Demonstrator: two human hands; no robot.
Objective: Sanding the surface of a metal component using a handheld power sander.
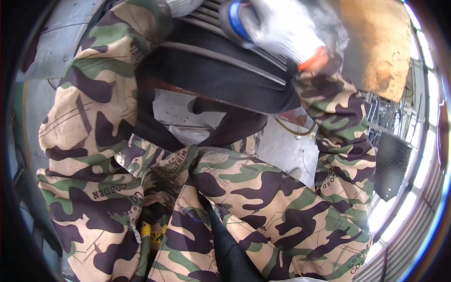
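My right hand (284, 33), in a white knit glove with an orange cuff, is closed around a rounded object with a blue band and a dark grey edge (238, 21); motion blur hides its exact kind. Beneath it lie several slim metal bars (225, 60), side by side on a black cover (211, 77). At the top edge, only part of my left hand (184, 6) shows, also gloved in white. It is beside the bars' far left end, and its fingers are cut off from view.
Right of my right hand is crumpled clear plastic (336, 26), beside a worn brown board (378, 42). Wire racks (387, 117) stand farther right. A grey metal surface (63, 44) is at the upper left. Below the black cover, a yellowish hose (296, 130) curves above the grey floor.
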